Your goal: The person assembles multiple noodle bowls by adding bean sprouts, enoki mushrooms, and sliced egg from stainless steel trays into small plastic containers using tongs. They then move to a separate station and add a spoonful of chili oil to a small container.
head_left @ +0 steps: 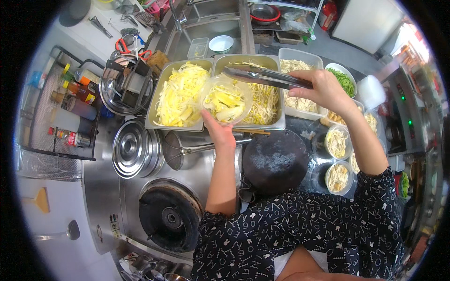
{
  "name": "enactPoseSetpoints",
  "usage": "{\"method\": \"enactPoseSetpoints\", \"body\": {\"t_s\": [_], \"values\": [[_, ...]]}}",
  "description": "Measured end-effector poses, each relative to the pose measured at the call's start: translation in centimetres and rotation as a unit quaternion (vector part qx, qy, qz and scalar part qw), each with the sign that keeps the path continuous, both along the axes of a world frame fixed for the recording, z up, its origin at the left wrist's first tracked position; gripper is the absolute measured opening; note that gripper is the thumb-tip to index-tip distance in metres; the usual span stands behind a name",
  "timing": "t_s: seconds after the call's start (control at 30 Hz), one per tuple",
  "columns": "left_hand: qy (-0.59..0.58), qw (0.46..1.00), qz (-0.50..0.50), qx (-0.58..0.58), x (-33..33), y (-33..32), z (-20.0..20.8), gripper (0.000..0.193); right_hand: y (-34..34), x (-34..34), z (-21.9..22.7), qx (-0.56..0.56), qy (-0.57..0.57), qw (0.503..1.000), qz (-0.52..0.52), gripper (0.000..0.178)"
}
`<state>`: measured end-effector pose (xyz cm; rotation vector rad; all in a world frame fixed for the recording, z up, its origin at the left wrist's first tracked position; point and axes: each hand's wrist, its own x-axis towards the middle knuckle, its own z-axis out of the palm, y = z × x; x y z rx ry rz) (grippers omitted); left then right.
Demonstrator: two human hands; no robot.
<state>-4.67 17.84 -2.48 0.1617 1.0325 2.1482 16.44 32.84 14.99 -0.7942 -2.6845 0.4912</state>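
My left hand (219, 131) holds a see-through plastic bowl (248, 102) by its near edge, fingers mostly hidden beneath. Pale yellow shredded cabbage (225, 103) lies in it. My right hand (324, 90) is closed around metal tongs (262, 76), whose tips reach left over the bowl's far side; whether they pinch anything cannot be made out. Below the bowl stand two steel trays side by side. The left tray (151, 114) is heaped with cut cabbage, while bean sprouts (265, 100) fill the right tray (269, 124).
Filled plastic bowls (338, 179) line the right counter, near a tub of pale strips (300, 61) and a bowl of chopped greens (341, 79). A round dark lid (275, 161), mesh strainer (173, 151) and burner (171, 216) lie nearer. Beyond is a sink (206, 35).
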Motion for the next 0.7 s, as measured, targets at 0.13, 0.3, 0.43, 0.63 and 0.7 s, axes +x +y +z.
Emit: {"method": "enactPoseSetpoints", "body": {"t_s": [0.13,0.3,0.43,0.63,0.7], "values": [[0.023,0.999,-0.026,0.015,0.3,0.2,0.2,0.082,0.5,1.0,0.7,0.035,-0.059,0.998,0.0,0.049],[0.012,0.998,-0.06,0.032,2.3,1.5,0.5,0.081,-0.4,0.8,0.9,0.11,-0.125,0.986,-0.025,0.045],[0.018,0.994,-0.086,0.069,3.3,2.3,1.0,0.077,-1.0,0.7,1.7,0.156,-0.161,0.975,-0.002,0.045],[0.029,0.99,-0.108,0.09,2.9,-3.7,1.8,0.077,-0.7,0.3,4.8,0.152,-0.072,0.986,-0.019,0.047],[-0.029,0.999,0.018,0.029,1.8,-7.7,1.9,0.079,-1.0,-3.6,3.6,0.181,-0.067,0.98,0.052,0.045]]}}
